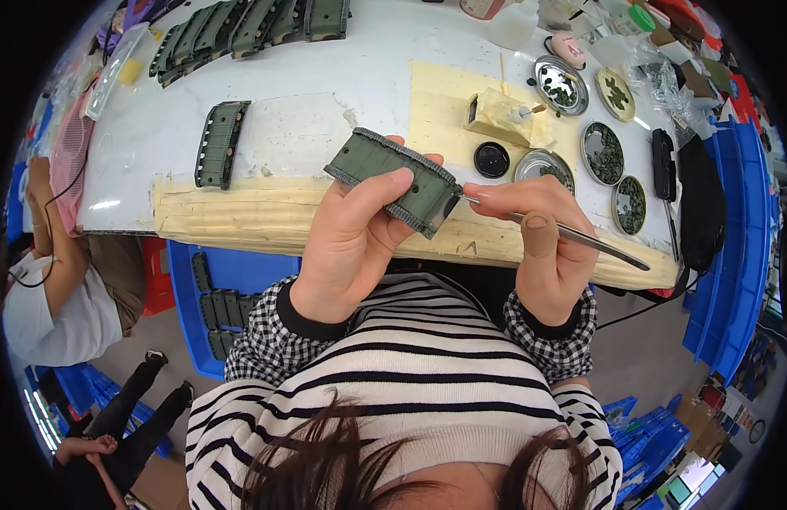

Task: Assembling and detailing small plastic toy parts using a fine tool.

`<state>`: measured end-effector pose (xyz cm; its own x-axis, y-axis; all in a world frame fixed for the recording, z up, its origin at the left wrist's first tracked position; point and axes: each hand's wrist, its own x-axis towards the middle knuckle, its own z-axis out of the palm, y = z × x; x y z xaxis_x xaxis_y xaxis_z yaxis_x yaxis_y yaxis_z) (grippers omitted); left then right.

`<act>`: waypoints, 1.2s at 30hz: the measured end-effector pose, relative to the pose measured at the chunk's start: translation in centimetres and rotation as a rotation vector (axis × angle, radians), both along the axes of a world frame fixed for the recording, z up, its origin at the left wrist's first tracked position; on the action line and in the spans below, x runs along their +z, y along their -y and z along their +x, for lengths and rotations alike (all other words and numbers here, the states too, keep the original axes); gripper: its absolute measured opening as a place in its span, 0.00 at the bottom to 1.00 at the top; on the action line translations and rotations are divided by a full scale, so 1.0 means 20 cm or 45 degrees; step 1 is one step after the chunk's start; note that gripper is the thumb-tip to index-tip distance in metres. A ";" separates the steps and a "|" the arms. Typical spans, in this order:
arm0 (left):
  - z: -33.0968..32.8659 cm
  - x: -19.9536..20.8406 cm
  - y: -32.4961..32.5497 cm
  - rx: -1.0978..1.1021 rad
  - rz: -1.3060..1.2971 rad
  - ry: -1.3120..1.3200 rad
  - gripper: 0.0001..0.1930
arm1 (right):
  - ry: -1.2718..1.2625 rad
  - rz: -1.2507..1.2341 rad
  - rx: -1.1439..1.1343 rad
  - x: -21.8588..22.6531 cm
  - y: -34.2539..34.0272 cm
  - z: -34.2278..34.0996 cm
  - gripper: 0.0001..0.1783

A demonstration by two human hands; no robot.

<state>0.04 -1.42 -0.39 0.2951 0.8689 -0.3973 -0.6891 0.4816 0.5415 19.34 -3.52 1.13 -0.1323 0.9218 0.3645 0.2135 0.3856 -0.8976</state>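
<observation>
A green camouflage model tank hull with tracks along its sides is held up over the table's front edge. My left hand grips it, thumb on its flat face and fingers behind. Metal tweezers lie in my right hand, with their tip touching the hull's right end. Whether the tip holds a small part is too small to tell. To the left, a similar hull lies on the white table.
Several similar hulls stand at the back left. Round dishes of small green parts and a tape-wrapped bottle holder are at the right. A blue bin with more hulls sits below the table. Another person is at the left.
</observation>
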 end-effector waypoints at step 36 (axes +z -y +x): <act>0.03 -0.01 0.03 0.048 0.084 -0.097 0.21 | 0.244 0.092 -0.053 0.02 0.03 -0.03 0.08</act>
